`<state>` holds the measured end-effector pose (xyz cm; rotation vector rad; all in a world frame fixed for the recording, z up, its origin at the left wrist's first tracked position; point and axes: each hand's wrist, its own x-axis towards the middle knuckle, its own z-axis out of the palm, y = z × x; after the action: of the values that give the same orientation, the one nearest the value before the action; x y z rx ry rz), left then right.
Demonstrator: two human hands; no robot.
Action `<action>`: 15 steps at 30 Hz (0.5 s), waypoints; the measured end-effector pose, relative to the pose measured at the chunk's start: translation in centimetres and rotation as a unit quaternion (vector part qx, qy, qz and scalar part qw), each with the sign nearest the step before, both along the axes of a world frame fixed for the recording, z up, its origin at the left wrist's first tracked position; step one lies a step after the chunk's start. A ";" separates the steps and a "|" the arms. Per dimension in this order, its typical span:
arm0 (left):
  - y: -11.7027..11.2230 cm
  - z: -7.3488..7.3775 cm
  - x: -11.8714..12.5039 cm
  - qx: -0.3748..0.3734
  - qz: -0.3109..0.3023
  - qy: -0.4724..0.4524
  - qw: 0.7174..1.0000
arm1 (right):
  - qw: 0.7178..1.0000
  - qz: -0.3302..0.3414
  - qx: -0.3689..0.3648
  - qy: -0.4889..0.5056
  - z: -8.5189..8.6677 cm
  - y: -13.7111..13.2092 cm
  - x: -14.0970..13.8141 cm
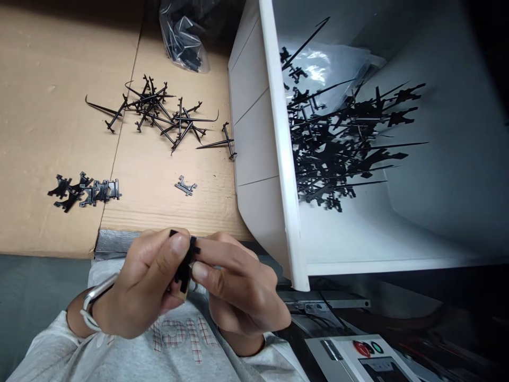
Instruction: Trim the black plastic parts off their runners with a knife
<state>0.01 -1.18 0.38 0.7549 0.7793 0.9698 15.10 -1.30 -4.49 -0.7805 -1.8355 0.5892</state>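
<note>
Both hands meet in front of my chest, at the near edge of the cardboard. My left hand [149, 276] is closed on a small black plastic part [183, 271], with the thumb pressed along its top end. From the other side, the thumb and forefinger of my right hand [238, 281] pinch at the same part; its far side is hidden by the fingers. Just beyond the hands lies a single black H-shaped bracket [185, 185]. Further left is a small cluster of similar black brackets [85, 191].
Thin black T-shaped pieces [159, 109] lie heaped on the cardboard [51, 132]. Behind them is a clear plastic bag [185, 42]. A white bin [290, 233] on the right holds many black parts [338, 143]. A control box [358, 355] with a red button stands below it.
</note>
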 end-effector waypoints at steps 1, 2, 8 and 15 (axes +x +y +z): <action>0.0 0.0 0.1 0.007 0.011 0.005 1.000 | 0.999 -0.007 0.002 0.045 0.3 0.2 -0.3; 0.0 0.0 0.3 0.013 0.022 0.008 1.000 | 0.997 -0.015 0.008 0.079 0.5 0.4 -0.5; -0.2 -0.1 1.3 0.014 0.037 -0.033 0.999 | 0.985 -0.009 -0.006 0.170 0.9 1.1 -1.2; 1.8 -1.1 -4.8 0.287 0.086 0.486 0.821 | 0.960 -0.020 -0.102 0.261 1.4 1.3 0.0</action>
<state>-4.75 0.61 -0.70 1.8091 1.4776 0.9625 15.07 0.03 -3.11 -0.7113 -1.2835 0.8754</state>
